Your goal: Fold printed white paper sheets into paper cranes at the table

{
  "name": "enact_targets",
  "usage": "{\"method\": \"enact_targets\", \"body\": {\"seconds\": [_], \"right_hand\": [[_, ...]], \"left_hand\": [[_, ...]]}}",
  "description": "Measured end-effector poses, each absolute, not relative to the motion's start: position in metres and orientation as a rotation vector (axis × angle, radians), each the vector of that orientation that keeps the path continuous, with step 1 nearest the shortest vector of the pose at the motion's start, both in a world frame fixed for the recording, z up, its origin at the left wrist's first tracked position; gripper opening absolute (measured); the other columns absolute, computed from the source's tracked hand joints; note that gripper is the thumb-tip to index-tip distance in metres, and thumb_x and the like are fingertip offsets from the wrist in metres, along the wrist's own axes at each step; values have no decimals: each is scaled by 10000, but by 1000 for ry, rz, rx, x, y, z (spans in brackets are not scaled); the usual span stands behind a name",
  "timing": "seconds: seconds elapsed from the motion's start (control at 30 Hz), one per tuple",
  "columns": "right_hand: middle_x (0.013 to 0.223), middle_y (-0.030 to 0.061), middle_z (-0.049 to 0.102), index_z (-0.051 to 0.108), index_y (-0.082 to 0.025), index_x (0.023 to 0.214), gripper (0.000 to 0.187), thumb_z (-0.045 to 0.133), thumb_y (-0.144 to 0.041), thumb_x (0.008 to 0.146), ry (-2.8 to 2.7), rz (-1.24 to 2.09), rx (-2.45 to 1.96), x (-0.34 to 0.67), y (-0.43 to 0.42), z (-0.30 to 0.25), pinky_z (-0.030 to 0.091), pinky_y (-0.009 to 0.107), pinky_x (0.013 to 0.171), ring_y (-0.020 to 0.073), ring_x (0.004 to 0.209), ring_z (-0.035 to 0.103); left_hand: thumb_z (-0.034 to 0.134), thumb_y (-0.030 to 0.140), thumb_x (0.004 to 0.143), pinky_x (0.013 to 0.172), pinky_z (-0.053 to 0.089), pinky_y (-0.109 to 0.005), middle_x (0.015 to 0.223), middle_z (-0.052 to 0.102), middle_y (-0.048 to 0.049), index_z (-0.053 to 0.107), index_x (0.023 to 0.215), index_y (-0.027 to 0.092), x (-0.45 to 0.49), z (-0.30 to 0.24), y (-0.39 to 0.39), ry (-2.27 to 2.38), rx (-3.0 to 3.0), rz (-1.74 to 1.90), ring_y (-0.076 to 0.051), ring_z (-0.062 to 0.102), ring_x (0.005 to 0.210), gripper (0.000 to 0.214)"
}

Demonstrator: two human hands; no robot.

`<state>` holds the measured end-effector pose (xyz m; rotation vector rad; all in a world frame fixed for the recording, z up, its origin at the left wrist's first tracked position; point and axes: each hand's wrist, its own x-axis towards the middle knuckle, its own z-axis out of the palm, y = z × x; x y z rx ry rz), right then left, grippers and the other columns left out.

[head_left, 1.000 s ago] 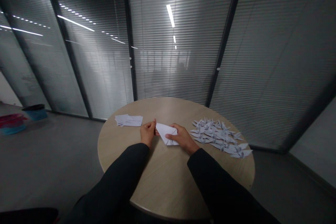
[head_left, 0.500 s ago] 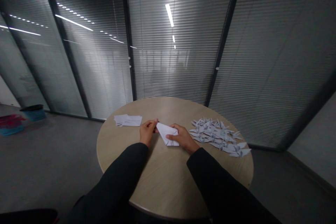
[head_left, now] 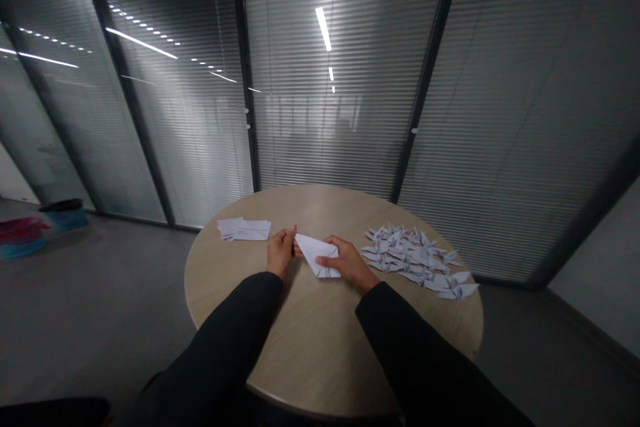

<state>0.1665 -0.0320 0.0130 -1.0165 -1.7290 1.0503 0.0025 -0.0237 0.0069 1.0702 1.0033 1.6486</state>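
Note:
A piece of folded white paper [head_left: 311, 250] with some print near its lower edge is between my hands, over the middle of the round table [head_left: 295, 340]. My right hand [head_left: 348, 263] grips its right side, thumb on top and fingers beneath. At the paper's left tip, my left hand [head_left: 283, 252] pinches with thumb and fingers; the fingers partly hide the tip. To the right lies a spread of folded paper cranes [head_left: 415, 260]. Left of my left hand are several flat white paper slips [head_left: 251, 230], overlapping each other.
Behind the table stands a glass partition with blinds [head_left: 330, 153] and dark frames. Two bins lined with bags, a red-lined bin [head_left: 23, 238] and a black-lined bin [head_left: 65, 215], stand on the floor at left. A dark rounded object [head_left: 55, 412] shows at the lower left.
My left fingers have shifted slightly and closed in at the paper's left tip, which has moved a little to the left. My right hand keeps the same grip.

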Motion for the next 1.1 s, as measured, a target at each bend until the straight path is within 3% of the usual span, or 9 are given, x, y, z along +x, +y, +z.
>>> {"method": "enact_targets", "body": {"seconds": [0.1, 0.27, 0.53, 0.83, 1.1], "right_hand": [[733, 7, 623, 562, -153, 846, 383, 736, -354, 571, -1688, 1013, -1022, 167, -30, 12, 422, 220, 531, 136, 630, 563], [735, 13, 629, 553, -155, 845, 388, 734, -370, 577, -1632, 1050, -991, 167, -30, 12, 433, 224, 530, 141, 638, 575], [745, 24, 644, 563, -143, 837, 412, 744, -383, 556, -1666, 1104, -986, 168, -27, 9, 428, 232, 538, 145, 638, 585], [715, 2, 631, 574, -158, 813, 388, 749, -379, 547, -1679, 1010, -1039, 168, -29, 10, 419, 227, 527, 135, 607, 570], [627, 8, 606, 609, -144, 707, 350, 621, -491, 666, -1633, 1067, -1061, 169, -29, 14, 376, 238, 540, 134, 577, 542]], "left_hand": [[678, 588, 569, 463, 474, -247, 543, 588, -11, 606, 706, 116, 5, 9, -26, 932, 1103, 1525, -119, 551, 458, 497], [751, 494, 528, 482, 451, -232, 550, 607, -33, 644, 638, 92, 8, 12, -31, 949, 1243, 1442, -108, 530, 472, 430], [742, 491, 530, 427, 393, -217, 468, 554, -12, 632, 574, 96, 7, 11, -31, 986, 1289, 1491, -99, 485, 414, 412], [785, 421, 496, 490, 383, -227, 600, 656, -71, 695, 692, 85, 6, 6, -27, 941, 1316, 1347, -124, 530, 492, 400], [794, 397, 498, 503, 379, -229, 622, 671, -83, 702, 705, 80, 4, 4, -25, 919, 1304, 1342, -127, 545, 506, 389]]}}
